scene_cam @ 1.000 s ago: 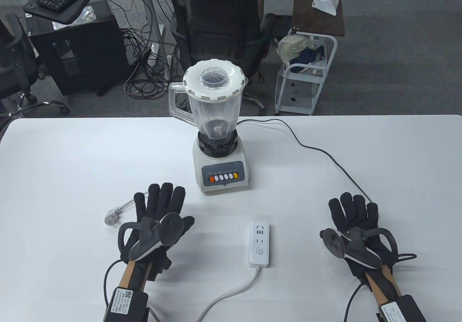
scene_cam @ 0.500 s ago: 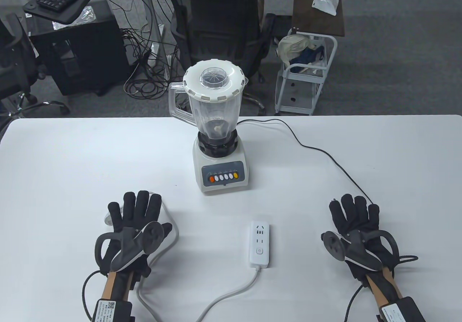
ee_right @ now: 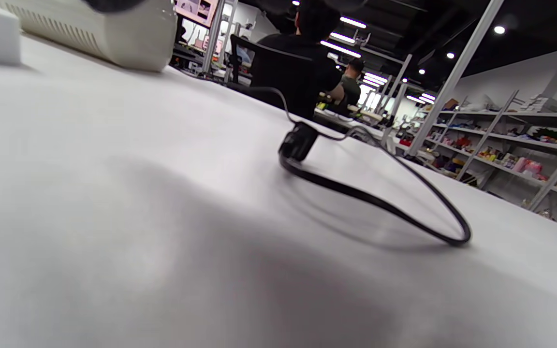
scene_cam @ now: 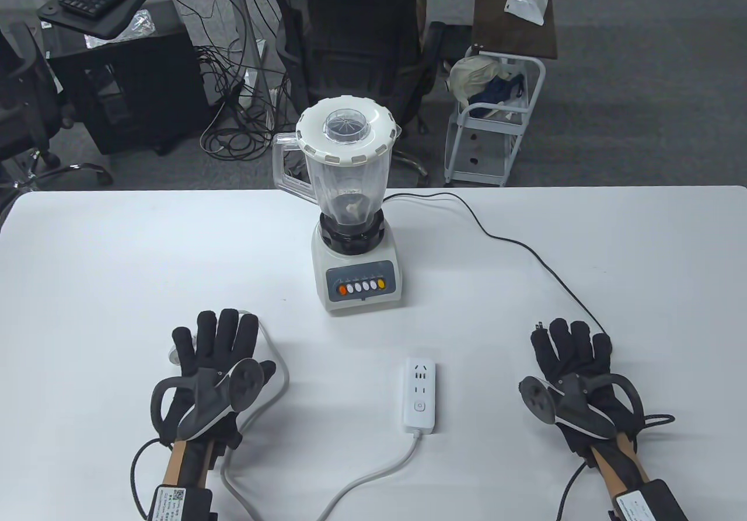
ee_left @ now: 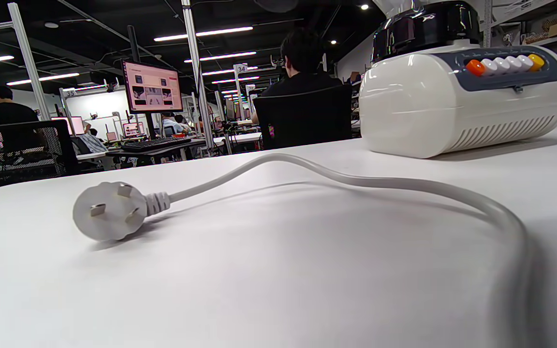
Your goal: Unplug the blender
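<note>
The white blender (scene_cam: 357, 223) stands at the table's middle; its base also shows in the left wrist view (ee_left: 462, 101). Its black cord (scene_cam: 508, 241) runs right to a black plug (scene_cam: 540, 327), which lies loose on the table at my right hand's fingertips and shows in the right wrist view (ee_right: 298, 141). The white power strip (scene_cam: 419, 395) lies between my hands with nothing plugged in. My left hand (scene_cam: 219, 346) lies flat with fingers spread, empty. My right hand (scene_cam: 572, 352) lies flat and open over the black cord's end.
The strip's own white cord (scene_cam: 373, 474) loops along the near edge to a white plug (ee_left: 109, 211), partly under my left hand's fingers. Beyond the far table edge stand an office chair (scene_cam: 350, 37) and a white cart (scene_cam: 496, 130).
My left hand has moved left and back toward me, uncovering the white cord's loop and covering the white plug. My right hand has barely shifted; the black plug's prongs now show.
</note>
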A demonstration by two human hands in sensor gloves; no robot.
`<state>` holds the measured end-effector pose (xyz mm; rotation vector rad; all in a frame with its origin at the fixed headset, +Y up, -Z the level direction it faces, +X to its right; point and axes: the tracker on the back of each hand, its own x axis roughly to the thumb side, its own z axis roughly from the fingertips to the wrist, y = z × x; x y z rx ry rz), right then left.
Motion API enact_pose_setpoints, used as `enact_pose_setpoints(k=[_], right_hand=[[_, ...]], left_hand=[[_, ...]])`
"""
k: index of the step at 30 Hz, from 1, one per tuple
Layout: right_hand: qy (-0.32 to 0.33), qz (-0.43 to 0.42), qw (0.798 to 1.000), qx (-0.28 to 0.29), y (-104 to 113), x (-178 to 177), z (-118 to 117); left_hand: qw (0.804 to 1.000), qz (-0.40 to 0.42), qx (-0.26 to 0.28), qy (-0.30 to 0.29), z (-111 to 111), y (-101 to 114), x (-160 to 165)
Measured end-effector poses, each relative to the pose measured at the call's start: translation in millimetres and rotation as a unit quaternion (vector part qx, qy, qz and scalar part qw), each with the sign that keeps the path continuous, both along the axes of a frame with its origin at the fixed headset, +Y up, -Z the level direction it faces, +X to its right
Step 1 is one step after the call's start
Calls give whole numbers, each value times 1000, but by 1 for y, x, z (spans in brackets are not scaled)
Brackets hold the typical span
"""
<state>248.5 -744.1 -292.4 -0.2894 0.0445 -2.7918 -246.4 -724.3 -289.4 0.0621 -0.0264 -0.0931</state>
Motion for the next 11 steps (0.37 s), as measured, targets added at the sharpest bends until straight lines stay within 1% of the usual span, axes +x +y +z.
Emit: enact_pose_setpoints(k=[11], right_hand=[[6,11,1000,-9,-4,-4,2]], left_hand=[[1000,-1,0,4,0,0,-2]])
